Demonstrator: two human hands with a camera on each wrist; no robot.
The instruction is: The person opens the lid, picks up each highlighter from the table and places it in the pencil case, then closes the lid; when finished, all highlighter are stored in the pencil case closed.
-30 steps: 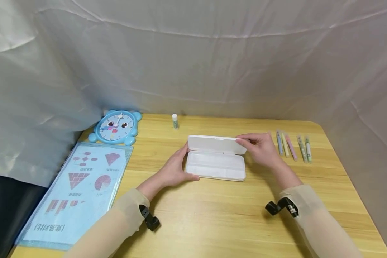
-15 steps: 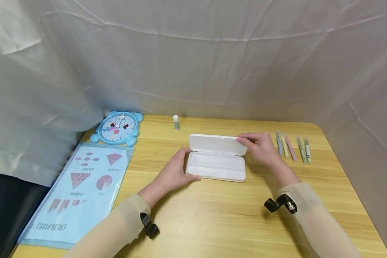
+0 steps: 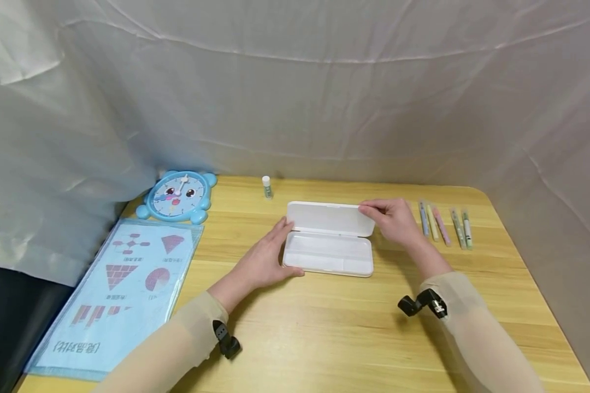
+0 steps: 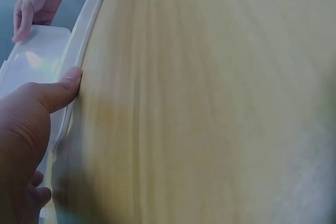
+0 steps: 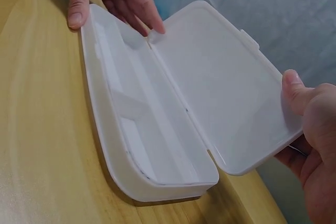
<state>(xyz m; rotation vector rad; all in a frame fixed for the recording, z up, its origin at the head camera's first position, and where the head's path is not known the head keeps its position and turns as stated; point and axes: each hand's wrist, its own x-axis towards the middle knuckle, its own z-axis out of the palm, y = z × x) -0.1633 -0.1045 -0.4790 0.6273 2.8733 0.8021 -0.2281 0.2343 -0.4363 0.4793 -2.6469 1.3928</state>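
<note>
A white pencil case (image 3: pixel 326 255) lies on the table with its lid (image 3: pixel 324 218) raised at the back hinge. Its divided compartments hold nothing, as the right wrist view shows. My left hand (image 3: pixel 263 262) grips the case's left end, thumb on the front edge and fingers toward the hinge side. At the lid's right corner my right hand (image 3: pixel 395 221) pinches the rim; from the right wrist, the thumb (image 5: pixel 295 90) shows on the inner face, with fingers behind. In the left wrist view, the left thumb (image 4: pixel 65 87) presses the case's front wall.
Several highlighter pens (image 3: pixel 437 224) lie in a row at the right. A glue stick (image 3: pixel 267 187) stands behind the case. To the left are a blue toy clock (image 3: pixel 178 195) and a blue document folder (image 3: pixel 118 295). A grey curtain (image 3: pixel 295 98) hangs along the back.
The lid has swung slightly farther back, with the right hand moving up a little along with it. My left hand keeps its hold on the case.
</note>
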